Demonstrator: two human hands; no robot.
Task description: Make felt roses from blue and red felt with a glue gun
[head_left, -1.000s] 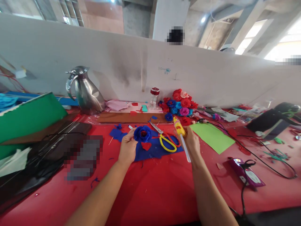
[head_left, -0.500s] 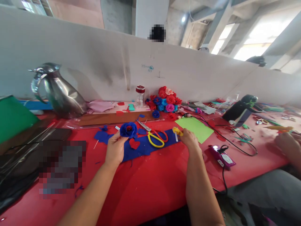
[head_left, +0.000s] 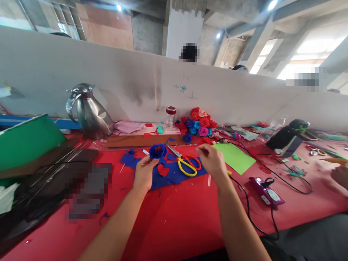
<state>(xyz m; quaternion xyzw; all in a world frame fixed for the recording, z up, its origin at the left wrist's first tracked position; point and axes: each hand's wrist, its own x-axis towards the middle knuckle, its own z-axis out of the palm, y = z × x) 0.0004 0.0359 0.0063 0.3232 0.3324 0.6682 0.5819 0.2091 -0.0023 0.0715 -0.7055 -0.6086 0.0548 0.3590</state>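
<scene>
My left hand [head_left: 144,172] pinches a blue paper rose [head_left: 158,150] with a red centre, its bloom facing up. My right hand [head_left: 212,158] is raised to the right of it, over the blue paper strip [head_left: 171,177], with fingers curled together; whatever may be in them is hidden. A yellow glue gun [head_left: 229,173] lies partly behind my right wrist, and a white glue stick [head_left: 209,180] shows beside it. Between my hands are scissors [head_left: 187,168] with yellow and red handles, and a red heart-shaped petal [head_left: 163,170].
A steel jug [head_left: 94,116] stands back left, a glass jar [head_left: 170,117] and a bunch of paper roses [head_left: 199,123] at the back. Green paper [head_left: 236,158] and a purple power strip [head_left: 268,192] with cords lie right. Another person's hand [head_left: 339,177] is at the far right.
My right hand has left the yellow glue gun on the table and moved up and left, towards the rose. My left hand still holds the rose. The camera view has shifted.
</scene>
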